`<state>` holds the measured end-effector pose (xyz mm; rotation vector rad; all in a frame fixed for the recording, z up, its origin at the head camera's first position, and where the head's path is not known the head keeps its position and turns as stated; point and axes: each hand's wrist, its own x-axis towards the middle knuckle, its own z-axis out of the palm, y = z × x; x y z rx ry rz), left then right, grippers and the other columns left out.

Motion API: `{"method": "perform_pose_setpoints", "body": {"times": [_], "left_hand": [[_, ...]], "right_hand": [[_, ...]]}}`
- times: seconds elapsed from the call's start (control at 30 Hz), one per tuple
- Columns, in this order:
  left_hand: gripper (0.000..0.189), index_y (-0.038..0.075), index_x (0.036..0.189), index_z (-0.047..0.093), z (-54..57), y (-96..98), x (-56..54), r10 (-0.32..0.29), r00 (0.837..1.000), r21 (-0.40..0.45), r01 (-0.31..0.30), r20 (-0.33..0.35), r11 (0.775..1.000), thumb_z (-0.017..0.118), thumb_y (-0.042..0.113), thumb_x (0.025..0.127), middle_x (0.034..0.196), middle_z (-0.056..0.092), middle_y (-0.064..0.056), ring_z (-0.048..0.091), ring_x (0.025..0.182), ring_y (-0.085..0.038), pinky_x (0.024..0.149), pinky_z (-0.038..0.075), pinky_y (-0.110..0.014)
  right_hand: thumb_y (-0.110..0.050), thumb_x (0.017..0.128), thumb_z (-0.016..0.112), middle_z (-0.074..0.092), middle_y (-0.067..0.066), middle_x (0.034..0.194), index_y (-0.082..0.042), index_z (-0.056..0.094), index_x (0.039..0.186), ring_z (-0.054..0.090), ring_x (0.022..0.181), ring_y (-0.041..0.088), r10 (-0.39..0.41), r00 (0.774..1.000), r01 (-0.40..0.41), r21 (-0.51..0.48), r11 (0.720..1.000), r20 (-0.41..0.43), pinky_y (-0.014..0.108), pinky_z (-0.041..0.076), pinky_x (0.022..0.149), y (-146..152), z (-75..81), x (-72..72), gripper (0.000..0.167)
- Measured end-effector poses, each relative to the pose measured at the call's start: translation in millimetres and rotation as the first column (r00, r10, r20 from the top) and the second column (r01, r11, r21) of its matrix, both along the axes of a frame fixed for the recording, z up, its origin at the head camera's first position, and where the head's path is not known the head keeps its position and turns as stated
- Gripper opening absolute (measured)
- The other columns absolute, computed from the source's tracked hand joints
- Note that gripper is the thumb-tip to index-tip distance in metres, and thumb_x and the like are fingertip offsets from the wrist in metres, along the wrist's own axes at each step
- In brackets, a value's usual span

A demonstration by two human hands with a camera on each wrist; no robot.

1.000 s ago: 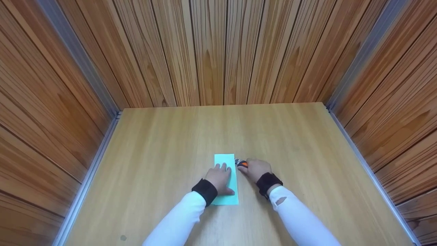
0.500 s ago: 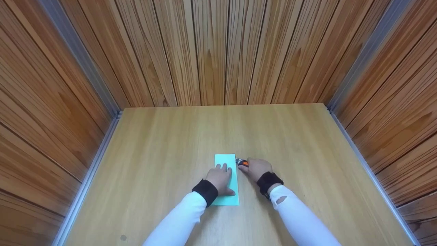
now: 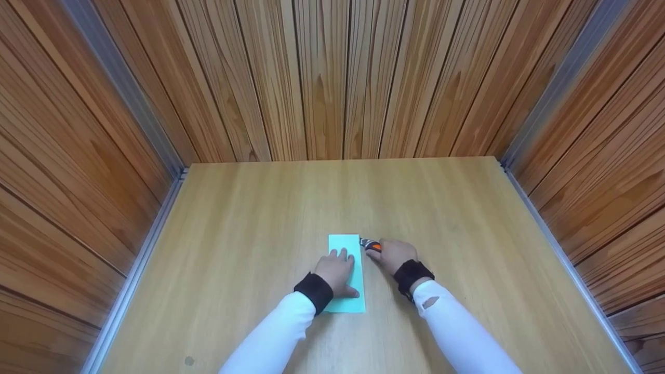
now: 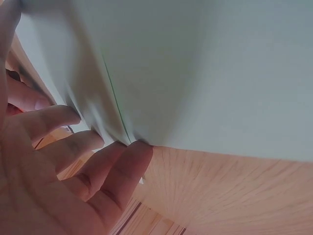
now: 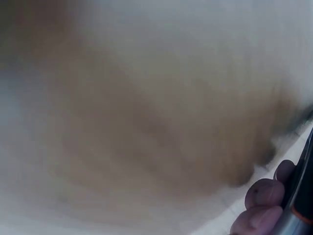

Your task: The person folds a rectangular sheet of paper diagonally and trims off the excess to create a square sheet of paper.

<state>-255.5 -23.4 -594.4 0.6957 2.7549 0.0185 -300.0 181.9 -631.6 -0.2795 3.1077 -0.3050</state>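
A narrow mint-green sheet of paper (image 3: 343, 242) lies lengthwise on the wooden tabletop, its layers meeting along a thin green line in the left wrist view. My left hand (image 3: 335, 271) rests on it with fingers spread and the thumb out to the right; the fingertips (image 4: 137, 152) touch the paper near its edge. In my right hand (image 3: 396, 254) I grip a utility knife (image 3: 371, 245) with a black and orange handle. Its front end meets the paper's right edge near the far corner. Only part of the dark handle (image 5: 301, 196) and a few curled fingers show in the right wrist view.
Slatted wooden walls (image 3: 322, 78) enclose the tabletop (image 3: 249, 223) at the back and both sides. Metal rails (image 3: 140, 249) run along its side edges. A small round grey mark (image 3: 189, 360) is at the front left.
The utility knife's front end has shifted very slightly toward the paper's far corner, along the right edge. My left hand stays in place on the paper.
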Motion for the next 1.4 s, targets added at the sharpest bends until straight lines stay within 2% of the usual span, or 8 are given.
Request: {"method": "perform_pose_setpoints", "body": {"times": [0.23, 0.33, 0.53, 0.73, 0.87, 1.1, 1.27, 1.4], "left_hand": [[0.096, 0.012, 0.164, 0.05, -0.6, 0.5, -1.0, -0.003, 1.0, -0.021, 0.002, -0.018, 1.0, 0.08, 0.067, 0.091, 0.169, 0.048, -0.016, 0.048, 0.155, -0.038, 0.119, 0.051, -0.049], [0.096, 0.012, 0.164, 0.049, -0.8, 0.9, -0.7, -0.002, 1.0, -0.026, 0.002, -0.01, 1.0, 0.08, 0.067, 0.091, 0.17, 0.048, -0.016, 0.048, 0.155, -0.038, 0.119, 0.051, -0.049], [0.096, 0.013, 0.165, 0.048, 2.7, 2.2, -1.0, 0.004, 1.0, -0.019, -0.005, -0.009, 1.0, 0.079, 0.067, 0.091, 0.171, 0.046, -0.015, 0.047, 0.156, -0.037, 0.121, 0.05, -0.05], [0.095, 0.013, 0.165, 0.048, 2.4, 0.7, 0.5, 0.01, 1.0, -0.001, -0.01, -0.003, 1.0, 0.079, 0.065, 0.092, 0.171, 0.046, -0.016, 0.046, 0.157, -0.038, 0.12, 0.05, -0.05], [0.093, 0.012, 0.163, 0.05, 0.3, 0.1, 1.5, 0.015, 1.0, 0.02, -0.015, 0.006, 1.0, 0.081, 0.063, 0.092, 0.17, 0.047, -0.016, 0.046, 0.156, -0.038, 0.12, 0.05, -0.051], [0.093, 0.011, 0.162, 0.051, -4.4, -0.7, -0.2, 0.01, 1.0, 0.025, -0.01, -0.004, 1.0, 0.082, 0.062, 0.091, 0.169, 0.048, -0.017, 0.047, 0.155, -0.039, 0.12, 0.05, -0.052], [0.094, 0.011, 0.161, 0.053, -8.8, 1.1, -1.3, -0.001, 0.999, -0.007, 0.001, -0.052, 1.0, 0.082, 0.066, 0.089, 0.167, 0.051, -0.017, 0.05, 0.153, -0.039, 0.118, 0.053, -0.05], [0.095, 0.01, 0.16, 0.053, -9.3, 2.3, -1.5, -0.003, 0.999, -0.006, 0.003, -0.049, 1.0, 0.082, 0.066, 0.089, 0.167, 0.051, -0.017, 0.05, 0.153, -0.039, 0.118, 0.052, -0.052]], "right_hand": [[-0.055, 0.101, 0.071, 0.067, 0.009, 0.071, -0.006, 0.068, 0.089, 0.064, 0.061, 0.029, 0.012, 0.998, -0.013, -0.029, 0.999, -0.057, 0.044, 0.052, 0.055, -1, -1.2, -2.5, 0.051], [-0.056, 0.101, 0.07, 0.067, 0.01, 0.071, -0.005, 0.068, 0.089, 0.064, 0.061, 0.029, 0.012, 0.999, -0.013, -0.026, 1.0, -0.047, 0.044, 0.051, 0.054, -1, -0.8, -3.4, 0.053], [-0.056, 0.105, 0.066, 0.066, 0.011, 0.076, -0.003, 0.07, 0.101, 0.059, 0.065, 0.027, -0.025, 0.999, 0.026, -0.011, 1.0, 0.043, 0.04, 0.049, 0.061, 6, 6.6, -4.7, 0.053], [-0.051, 0.108, 0.064, 0.073, 0.017, 0.089, 0.002, 0.067, 0.122, 0.068, 0.075, 0.033, -0.041, 0.996, 0.045, -0.051, 0.998, 0.079, 0.046, 0.056, 0.07, 16, 11.4, -5.0, 0.055], [-0.035, 0.109, 0.065, 0.073, 0.023, 0.097, 0.006, 0.059, 0.131, 0.071, 0.077, 0.036, -0.086, 0.996, 0.088, -0.104, 0.991, 0.026, 0.05, 0.06, 0.069, 27, 9.8, -6.1, 0.047], [-0.017, 0.107, 0.066, 0.064, 0.03, 0.1, 0.017, 0.059, 0.123, 0.07, 0.071, 0.04, -0.165, 0.982, 0.156, -0.095, 0.983, -0.096, 0.054, 0.062, 0.063, 60, 14.8, -6.1, 0.037], [-0.015, 0.105, 0.067, 0.066, 0.037, 0.098, 0.015, 0.06, 0.115, 0.07, 0.081, 0.053, -0.245, 0.956, 0.23, -0.103, 0.968, -0.163, 0.064, 0.059, 0.066, 95, 7.1, -4.1, 0.033], [-0.017, 0.103, 0.069, 0.067, 0.039, 0.097, 0.015, 0.061, 0.11, 0.067, 0.087, 0.055, -0.261, 0.941, 0.25, -0.078, 0.965, -0.215, 0.067, 0.058, 0.068, 120, -1.0, -0.1, 0.033]]}}
